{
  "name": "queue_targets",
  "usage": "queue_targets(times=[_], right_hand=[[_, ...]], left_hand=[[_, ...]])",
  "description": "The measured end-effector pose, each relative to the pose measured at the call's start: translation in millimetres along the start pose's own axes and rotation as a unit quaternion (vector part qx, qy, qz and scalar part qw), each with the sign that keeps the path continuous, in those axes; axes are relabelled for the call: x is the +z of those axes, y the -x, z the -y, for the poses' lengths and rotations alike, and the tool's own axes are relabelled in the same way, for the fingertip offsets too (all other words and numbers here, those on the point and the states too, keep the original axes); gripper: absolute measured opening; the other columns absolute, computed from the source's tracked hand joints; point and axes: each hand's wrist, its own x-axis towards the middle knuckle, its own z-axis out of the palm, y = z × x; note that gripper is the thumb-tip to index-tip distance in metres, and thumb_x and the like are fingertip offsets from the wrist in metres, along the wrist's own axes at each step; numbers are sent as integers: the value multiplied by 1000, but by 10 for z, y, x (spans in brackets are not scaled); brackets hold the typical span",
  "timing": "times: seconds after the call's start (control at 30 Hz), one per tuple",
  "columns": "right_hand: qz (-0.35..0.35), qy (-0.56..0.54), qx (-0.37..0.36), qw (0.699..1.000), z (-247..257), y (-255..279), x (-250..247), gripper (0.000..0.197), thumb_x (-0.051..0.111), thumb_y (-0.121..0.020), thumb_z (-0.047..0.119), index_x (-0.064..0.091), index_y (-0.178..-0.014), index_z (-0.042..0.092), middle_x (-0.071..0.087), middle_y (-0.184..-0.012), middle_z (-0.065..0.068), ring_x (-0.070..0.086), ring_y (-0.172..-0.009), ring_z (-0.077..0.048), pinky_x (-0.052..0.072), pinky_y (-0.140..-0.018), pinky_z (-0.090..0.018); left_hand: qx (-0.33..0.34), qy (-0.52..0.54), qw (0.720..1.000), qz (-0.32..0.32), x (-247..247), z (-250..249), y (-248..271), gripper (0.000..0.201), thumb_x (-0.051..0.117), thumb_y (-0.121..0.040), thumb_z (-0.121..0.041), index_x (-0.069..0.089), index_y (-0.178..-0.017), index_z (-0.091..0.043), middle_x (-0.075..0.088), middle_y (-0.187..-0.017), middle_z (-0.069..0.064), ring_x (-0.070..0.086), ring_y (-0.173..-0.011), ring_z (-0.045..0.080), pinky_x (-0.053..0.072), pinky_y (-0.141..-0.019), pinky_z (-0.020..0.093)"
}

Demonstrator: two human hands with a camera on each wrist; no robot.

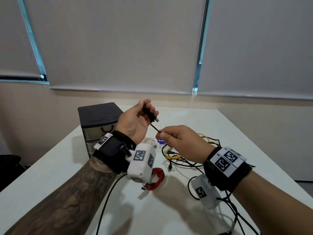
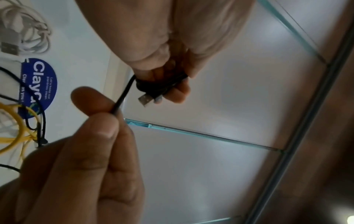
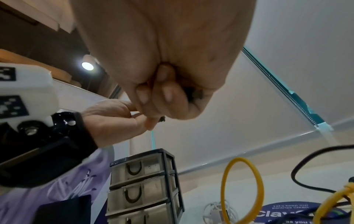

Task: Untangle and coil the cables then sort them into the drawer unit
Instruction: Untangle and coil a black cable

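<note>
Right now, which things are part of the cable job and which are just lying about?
Job:
black cable, held by left hand and right hand
red cable
yellow cable
white cable
drawer unit

Lying about:
blue sticker
table

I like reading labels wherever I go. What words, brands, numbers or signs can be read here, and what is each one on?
"Clay", cut off by cables: large white letters on the round blue sticker on the table.
"Let's keep our pantries clean": small white print on the same sticker.
"Cle... as you...": another line there, partly hidden.
Wrist bands: square black-and-white code patterns; beside one, tiny characters too small to read.
Drawer unit: no text visible.
</note>
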Motion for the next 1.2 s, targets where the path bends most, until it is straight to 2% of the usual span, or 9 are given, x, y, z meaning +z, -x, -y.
queue_targets(times=[0.07,0.17,0.33,0.47,0.6,0.73,0.83,1.03,1.2], right_hand=[[5,6,5,1000,-10,6,6,24,51,-103,36,73,-101,27,72,-91,-17,63,-80,-35,53,-74,-43],[11,1,13,1000,1,36,13,24,51,-101,39,72,-97,28,72,-92,-18,63,-81,-40,54,-75,-48],[31,-45,57,997,-7,53,-37,22,52,-101,19,72,-92,20,67,-67,6,48,-55,-14,44,-58,-29],[21,-110,68,991,22,35,-23,37,47,-96,3,60,-118,30,73,-76,-4,53,-58,-15,44,-55,-27],[-43,-146,58,987,58,-28,2,39,40,-91,-8,64,-109,16,71,-87,-4,55,-60,-11,43,-56,-29],[-46,-247,58,966,110,-38,11,25,41,-104,8,62,-115,13,54,-59,0,40,-46,-8,32,-47,-20],[-39,-272,35,961,119,-10,0,25,43,-107,15,65,-99,7,53,-62,-3,31,-44,-12,24,-44,-22],[-91,-110,-17,990,-53,-15,-70,32,49,-106,23,60,-85,1,45,-57,11,37,-53,-10,34,-54,-26],[-88,95,-32,991,-38,28,-280,34,46,-105,34,50,-73,24,50,-63,5,44,-60,-14,39,-60,-37]], left_hand=[[-12,12,1000,-10,-5,-15,5,27,37,-104,-19,58,-92,-5,52,-69,2,53,-59,15,53,-81,36],[-42,41,998,-31,28,-67,26,34,39,-103,-27,51,-75,-12,38,-60,-3,37,-49,12,47,-66,29],[-59,-9,997,-42,30,-204,45,41,45,-95,-26,35,-55,-21,19,-47,-8,17,-37,9,28,-38,22],[-64,-35,997,-18,38,-230,68,43,43,-94,-25,33,-52,-22,17,-46,-8,15,-36,8,26,-36,22],[-70,-49,996,28,98,-161,108,45,40,-96,-25,33,-51,-22,18,-44,-8,15,-35,7,27,-36,22],[-96,-53,991,73,153,-87,135,44,41,-96,-26,32,-53,-21,20,-43,-8,17,-35,7,28,-38,23],[-103,-46,989,91,149,-47,153,44,41,-97,-27,33,-54,-21,24,-45,-7,21,-37,8,29,-42,24],[-115,-82,978,151,116,-16,229,36,41,-102,-29,50,-71,-11,47,-66,3,47,-57,16,48,-70,33],[-140,-193,962,135,-15,-102,188,31,40,-102,-23,60,-92,-2,59,-79,10,64,-83,28,49,-90,44]])
